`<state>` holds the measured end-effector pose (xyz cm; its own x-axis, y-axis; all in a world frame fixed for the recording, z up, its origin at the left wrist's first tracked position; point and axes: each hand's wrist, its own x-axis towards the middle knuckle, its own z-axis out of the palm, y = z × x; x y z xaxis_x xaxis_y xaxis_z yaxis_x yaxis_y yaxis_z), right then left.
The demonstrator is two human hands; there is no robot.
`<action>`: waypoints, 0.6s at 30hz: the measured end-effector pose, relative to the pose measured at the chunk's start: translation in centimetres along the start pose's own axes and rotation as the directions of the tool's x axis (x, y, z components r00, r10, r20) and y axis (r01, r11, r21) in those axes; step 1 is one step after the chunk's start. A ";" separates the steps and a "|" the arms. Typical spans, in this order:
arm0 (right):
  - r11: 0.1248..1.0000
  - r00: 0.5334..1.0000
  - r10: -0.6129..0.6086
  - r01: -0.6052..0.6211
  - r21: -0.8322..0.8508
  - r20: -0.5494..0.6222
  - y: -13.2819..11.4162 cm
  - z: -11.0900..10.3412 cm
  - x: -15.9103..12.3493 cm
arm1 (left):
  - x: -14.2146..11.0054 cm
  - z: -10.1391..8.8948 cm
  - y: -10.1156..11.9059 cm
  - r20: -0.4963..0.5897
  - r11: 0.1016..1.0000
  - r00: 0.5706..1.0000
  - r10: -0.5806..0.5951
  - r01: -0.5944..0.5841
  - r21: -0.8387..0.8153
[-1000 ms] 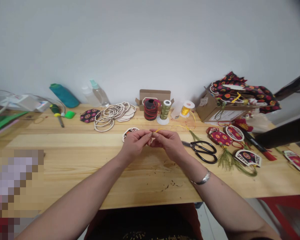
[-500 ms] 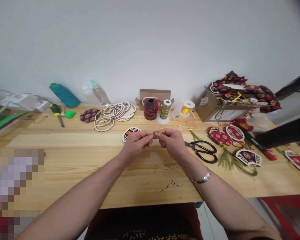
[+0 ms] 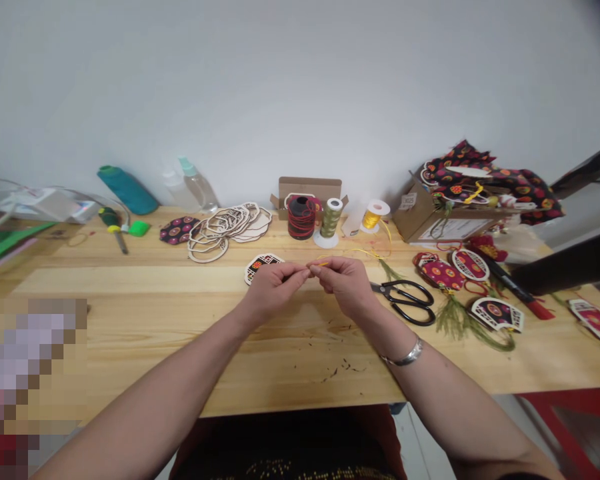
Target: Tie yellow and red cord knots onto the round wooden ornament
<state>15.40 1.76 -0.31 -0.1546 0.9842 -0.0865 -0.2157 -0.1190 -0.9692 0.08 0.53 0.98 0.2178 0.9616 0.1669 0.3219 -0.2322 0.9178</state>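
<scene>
My left hand (image 3: 273,288) and my right hand (image 3: 344,282) meet over the middle of the wooden table (image 3: 130,313), fingertips pinched together on a thin yellow cord (image 3: 319,264). The cord trails back to the right towards a yellow thread spool (image 3: 373,218). A small patterned wooden ornament (image 3: 260,265) lies flat just behind my left hand. Black scissors (image 3: 405,300) rest on the table right of my right hand, which wears a silver bracelet.
Along the back stand a red-wound black spool (image 3: 301,217), a green spool (image 3: 331,219), a pile of wooden frames (image 3: 227,230), spray bottles (image 3: 193,187) and a teal bottle (image 3: 125,190). Right: a cardboard box (image 3: 443,220) with patterned fabric, and finished ornaments (image 3: 450,273) with green tassels.
Both hands have stayed almost in place, shifting only slightly while working the yellow cord between the fingertips; the right hand has edged a little right.
</scene>
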 end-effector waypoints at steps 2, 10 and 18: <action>1.000 1.000 -0.015 0.015 -0.018 0.000 0.0 -0.1 0.0 | 0.0 -0.1 0.0 0.015 0.997 0.999 0.049 -0.050 0.065; 0.996 0.999 -0.052 0.051 -0.077 -0.007 -0.2 -0.1 0.1 | 0.1 -0.4 0.0 0.089 0.967 0.984 0.155 -0.169 0.188; 0.996 0.999 -0.050 0.050 -0.080 -0.003 -0.2 -0.3 0.2 | 0.1 -0.2 0.2 0.056 0.954 0.982 0.179 -0.188 0.232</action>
<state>15.67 1.96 -0.22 -0.1406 0.9893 -0.0384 -0.1450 -0.0590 -0.9877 0.01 0.59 1.28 0.3234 0.8946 0.3083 0.4805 -0.4360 0.7610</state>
